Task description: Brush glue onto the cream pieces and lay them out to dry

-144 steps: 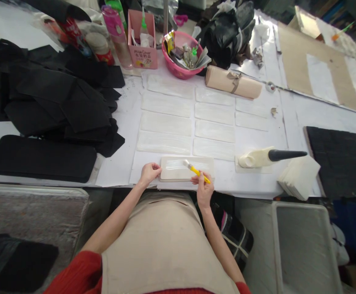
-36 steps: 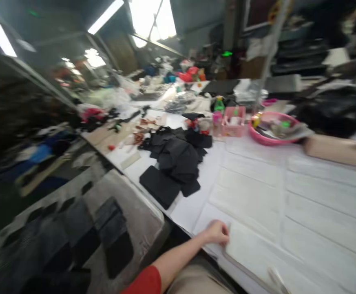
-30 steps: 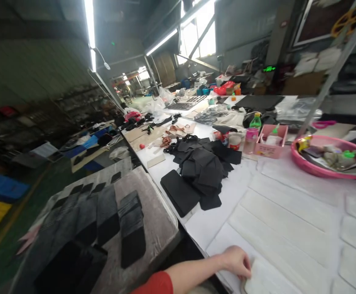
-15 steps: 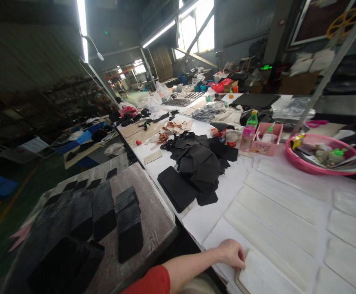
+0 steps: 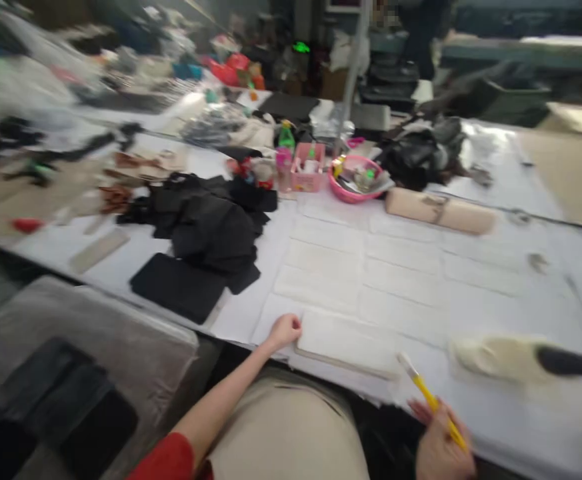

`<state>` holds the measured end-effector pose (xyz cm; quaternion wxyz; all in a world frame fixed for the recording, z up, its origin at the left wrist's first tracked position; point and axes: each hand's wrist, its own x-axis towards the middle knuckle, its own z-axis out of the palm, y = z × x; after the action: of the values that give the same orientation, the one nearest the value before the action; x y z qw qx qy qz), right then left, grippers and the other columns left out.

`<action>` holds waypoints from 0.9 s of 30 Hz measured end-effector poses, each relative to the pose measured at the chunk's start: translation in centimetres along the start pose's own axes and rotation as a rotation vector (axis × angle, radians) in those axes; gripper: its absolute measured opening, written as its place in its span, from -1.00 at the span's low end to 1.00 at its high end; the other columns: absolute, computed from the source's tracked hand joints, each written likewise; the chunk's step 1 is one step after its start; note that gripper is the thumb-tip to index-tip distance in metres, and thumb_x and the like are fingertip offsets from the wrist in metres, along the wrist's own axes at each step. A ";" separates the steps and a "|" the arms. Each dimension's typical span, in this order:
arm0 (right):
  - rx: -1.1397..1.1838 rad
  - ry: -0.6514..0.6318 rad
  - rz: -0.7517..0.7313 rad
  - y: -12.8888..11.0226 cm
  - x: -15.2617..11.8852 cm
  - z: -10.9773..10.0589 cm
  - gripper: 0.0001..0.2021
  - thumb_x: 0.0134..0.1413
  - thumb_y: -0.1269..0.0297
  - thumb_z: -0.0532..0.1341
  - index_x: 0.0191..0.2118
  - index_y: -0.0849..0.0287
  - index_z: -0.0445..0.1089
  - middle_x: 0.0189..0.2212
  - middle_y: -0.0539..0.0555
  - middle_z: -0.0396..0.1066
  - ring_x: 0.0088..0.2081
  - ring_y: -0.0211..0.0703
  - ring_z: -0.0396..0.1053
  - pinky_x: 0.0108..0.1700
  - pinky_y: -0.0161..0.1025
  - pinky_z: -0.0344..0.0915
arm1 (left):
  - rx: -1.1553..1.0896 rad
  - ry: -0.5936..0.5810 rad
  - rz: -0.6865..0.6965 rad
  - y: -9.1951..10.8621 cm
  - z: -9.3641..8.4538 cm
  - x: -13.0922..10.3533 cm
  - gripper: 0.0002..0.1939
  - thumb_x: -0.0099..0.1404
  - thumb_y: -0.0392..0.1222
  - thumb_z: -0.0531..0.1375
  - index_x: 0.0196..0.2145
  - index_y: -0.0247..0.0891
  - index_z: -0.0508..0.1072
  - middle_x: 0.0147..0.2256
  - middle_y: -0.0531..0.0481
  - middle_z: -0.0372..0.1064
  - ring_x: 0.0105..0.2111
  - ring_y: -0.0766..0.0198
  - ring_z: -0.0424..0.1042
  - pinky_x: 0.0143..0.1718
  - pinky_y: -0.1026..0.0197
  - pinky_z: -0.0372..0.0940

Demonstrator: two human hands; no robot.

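My left hand (image 5: 285,331) pinches the left corner of a white rectangular panel (image 5: 348,340) at the table's near edge. At the lower right, my right hand (image 5: 443,443) is closed around a yellow-handled brush (image 5: 428,397), its pale bristles beside the panel's right end. More flat white panels (image 5: 401,280) lie in rows beyond. To the right of them rests a blurred, cream-coated object (image 5: 501,358) with a black handle. A heap of black pieces (image 5: 211,227) sits left of the panels.
A pink basket (image 5: 355,195), a pink box (image 5: 307,179) and a green bottle (image 5: 286,137) stand behind the panels. A beige roll (image 5: 441,212) lies to their right. Black pieces rest on a grey padded surface (image 5: 155,327) at lower left.
The view has swung right, bringing my right hand with the brush, the beige roll and the cream-coated object into sight. My left hand remains at the panel's corner.
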<state>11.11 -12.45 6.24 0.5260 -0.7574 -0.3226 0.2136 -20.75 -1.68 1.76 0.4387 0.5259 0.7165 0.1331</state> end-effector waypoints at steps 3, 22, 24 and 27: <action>0.040 0.075 0.041 1.0 0.3 -0.9 -0.55 0.17 -0.03 0.19 -0.05 0.29 0.38 -0.48 0.10 0.53 -0.51 -0.07 0.51 -0.34 -0.09 0.52 | 0.078 -0.019 0.062 -0.3 0.1 0.6 -0.92 0.05 -0.31 0.16 -0.46 -0.26 0.46 -0.44 -0.03 0.49 -0.38 0.21 0.45 -0.31 0.24 0.25; -0.052 -0.043 -0.031 2.8 -0.9 -1.3 -0.68 0.27 0.08 0.11 -0.09 0.24 0.38 -0.41 0.10 0.53 -0.40 -0.13 0.53 -0.26 -0.19 0.49 | 0.204 -0.040 0.106 -0.9 0.4 0.6 -0.84 0.07 -0.09 0.14 -0.44 -0.22 0.42 -0.44 0.00 0.48 -0.39 0.19 0.45 -0.33 0.23 0.23; -0.069 -0.170 -0.047 2.6 -1.7 -1.0 -0.71 0.28 0.10 0.10 -0.12 0.22 0.40 -0.39 0.10 0.53 -0.37 -0.13 0.53 -0.23 -0.19 0.49 | 0.221 -0.044 0.087 -0.7 0.3 0.6 -0.84 0.08 -0.09 0.15 -0.43 -0.21 0.42 -0.43 0.01 0.49 -0.38 0.19 0.45 -0.31 0.24 0.23; -0.116 -0.117 -0.022 2.8 -1.9 -1.1 -0.69 0.29 0.08 0.09 -0.14 0.23 0.40 -0.42 0.10 0.52 -0.40 -0.13 0.53 -0.25 -0.19 0.49 | 0.239 -0.050 0.079 -0.6 0.2 0.5 -0.85 0.08 -0.10 0.15 -0.42 -0.21 0.42 -0.41 0.01 0.50 -0.36 0.20 0.45 -0.30 0.24 0.23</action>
<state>11.25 -15.19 3.93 0.4638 -0.7693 -0.3730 0.2323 -20.98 -1.55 0.97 0.3851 0.6054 0.6947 0.0510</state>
